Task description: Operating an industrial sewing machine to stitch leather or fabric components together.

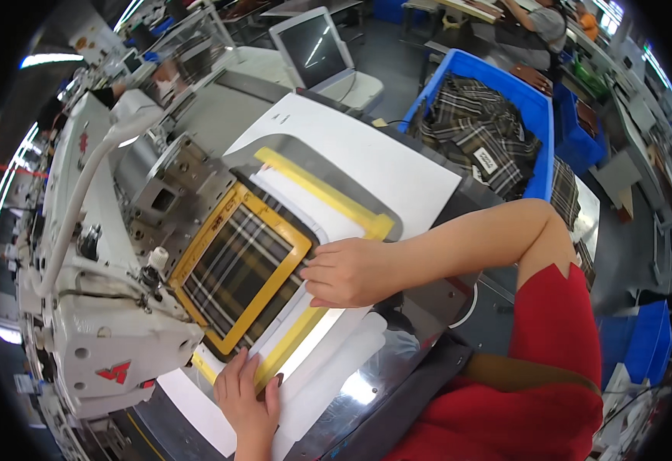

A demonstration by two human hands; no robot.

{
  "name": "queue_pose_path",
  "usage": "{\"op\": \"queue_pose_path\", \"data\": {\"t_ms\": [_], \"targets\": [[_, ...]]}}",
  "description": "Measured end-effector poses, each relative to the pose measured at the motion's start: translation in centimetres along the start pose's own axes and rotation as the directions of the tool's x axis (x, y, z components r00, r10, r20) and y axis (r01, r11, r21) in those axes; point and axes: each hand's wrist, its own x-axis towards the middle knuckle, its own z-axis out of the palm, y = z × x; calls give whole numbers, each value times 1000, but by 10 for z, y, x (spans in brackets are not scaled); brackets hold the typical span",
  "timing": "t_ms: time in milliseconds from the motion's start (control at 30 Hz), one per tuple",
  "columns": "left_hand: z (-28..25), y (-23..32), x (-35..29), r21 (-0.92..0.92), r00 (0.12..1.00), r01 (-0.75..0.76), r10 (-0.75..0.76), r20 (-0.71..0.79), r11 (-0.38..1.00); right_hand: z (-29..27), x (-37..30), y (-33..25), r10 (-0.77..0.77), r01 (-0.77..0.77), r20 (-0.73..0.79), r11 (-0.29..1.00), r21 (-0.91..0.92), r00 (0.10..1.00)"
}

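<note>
A yellow rectangular frame lies on plaid fabric in grey, black and white, beside a white industrial sewing machine. Under it is a sheet edged with strips of yellow tape. My right hand rests at the frame's right corner, bent fingers at the fabric's edge, its thumb hidden. Near the frame's lower corner, my left hand lies with its fingers apart on the sheet's taped edge. Neither hand appears to lift anything.
A blue bin full of plaid pieces stands at the far right of the table. White board covers part of the tabletop. Behind it stands a grey screen device. The machine's arm and hose rise at left. Other people work in the background.
</note>
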Motion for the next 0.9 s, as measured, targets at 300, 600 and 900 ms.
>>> {"op": "queue_pose_path", "data": {"t_ms": [300,600,900], "targets": [[0,6,-4,8,998,69,-69,-8,998,-131,-106,120,836,-900,-344,430,-74,427],[1,7,1,-14,998,58,-58,-19,998,-144,-334,165,930,-901,-82,-367,-233,-357],[2,2,0,18,998,30,-28,-58,999,-133,-341,178,942,-900,-227,-309,-306,-246]]}}
